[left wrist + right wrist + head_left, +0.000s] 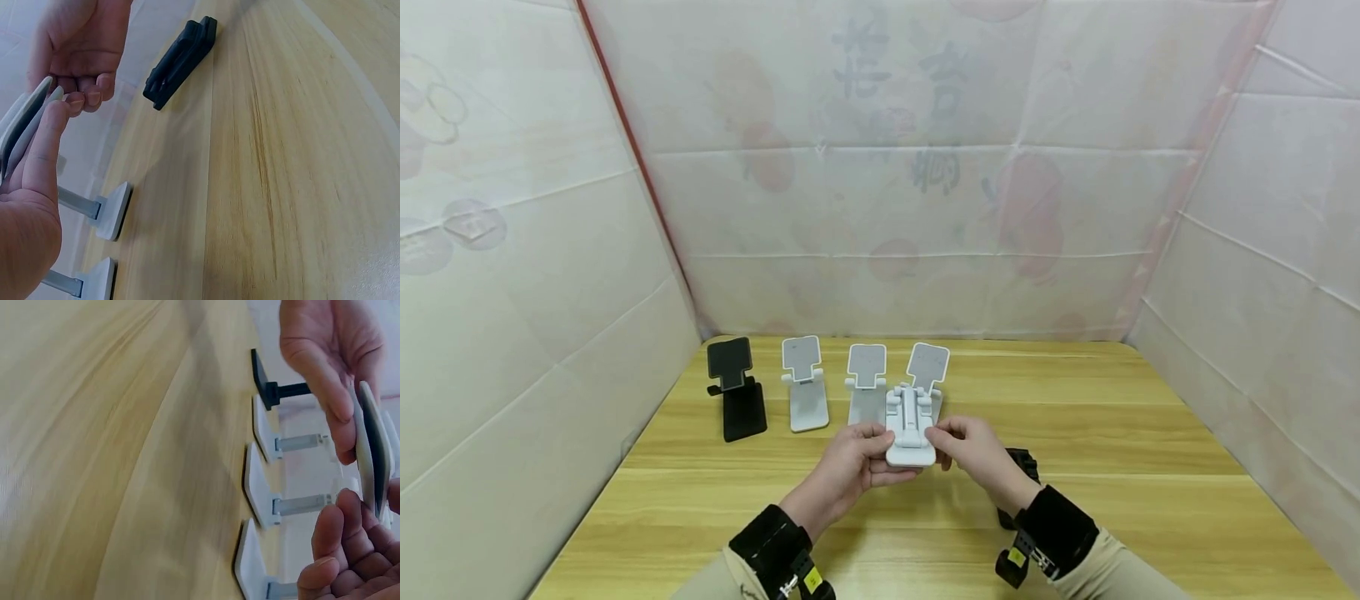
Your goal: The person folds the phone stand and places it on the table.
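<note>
A white phone stand (911, 425), folded flat, is held up over the table between both hands. My left hand (850, 462) grips its left edge, thumb on top and fingers underneath. On the opposite edge, my right hand (976, 454) pinches it near the lower end. Two thin layers of the folded stand (28, 128) show edge-on in the left wrist view, with a narrow dark gap between them. The right wrist view shows the same layered edge of the stand (370, 447), with fingers of both hands around it.
Behind the hands stand an unfolded black phone stand (744, 412) and several unfolded white ones (808, 406) in a row; the rightmost (928, 363) is partly hidden. A folded black stand (180, 62) lies by the right forearm. Fabric walls surround the wooden table (1112, 417).
</note>
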Motion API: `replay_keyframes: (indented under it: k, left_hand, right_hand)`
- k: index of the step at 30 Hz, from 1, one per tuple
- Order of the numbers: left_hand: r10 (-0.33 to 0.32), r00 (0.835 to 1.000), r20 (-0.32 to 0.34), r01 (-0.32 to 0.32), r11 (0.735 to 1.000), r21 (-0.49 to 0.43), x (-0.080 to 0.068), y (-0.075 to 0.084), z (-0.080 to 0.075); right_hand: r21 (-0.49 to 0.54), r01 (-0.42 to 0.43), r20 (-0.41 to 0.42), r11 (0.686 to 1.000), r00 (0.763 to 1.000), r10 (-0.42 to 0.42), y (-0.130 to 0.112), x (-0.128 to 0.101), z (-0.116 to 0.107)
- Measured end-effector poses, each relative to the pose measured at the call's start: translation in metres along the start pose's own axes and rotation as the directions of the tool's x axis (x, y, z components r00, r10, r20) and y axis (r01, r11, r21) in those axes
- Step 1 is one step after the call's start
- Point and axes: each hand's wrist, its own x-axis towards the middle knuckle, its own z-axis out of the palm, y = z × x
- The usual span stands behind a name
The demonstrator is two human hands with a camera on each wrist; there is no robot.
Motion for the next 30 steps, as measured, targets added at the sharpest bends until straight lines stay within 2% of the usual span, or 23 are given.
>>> replay_keyframes:
  k: [11, 21, 30]
  left_hand:
    - [-0.013, 1.0, 0.013, 0.012, 0.999, 0.042, -0.001, -0.006, -0.001]
    - [-0.036, 0.998, 0.045, 0.033, 0.998, 0.054, -0.001, -0.012, -0.004]
    - [-0.059, 0.997, 0.05, 0.055, 0.995, 0.078, -0.002, -0.017, -0.005]
  right_hand:
    - [0.077, -0.094, 0.077, 0.993, 0.993, 0.088, 0.006, 0.001, 0.003]
    - [0.139, -0.143, 0.076, 0.98, 0.988, 0.133, 0.008, -0.001, 0.008]
    - [0.132, -0.172, 0.092, 0.976, 0.983, 0.161, 0.01, -0.002, 0.007]
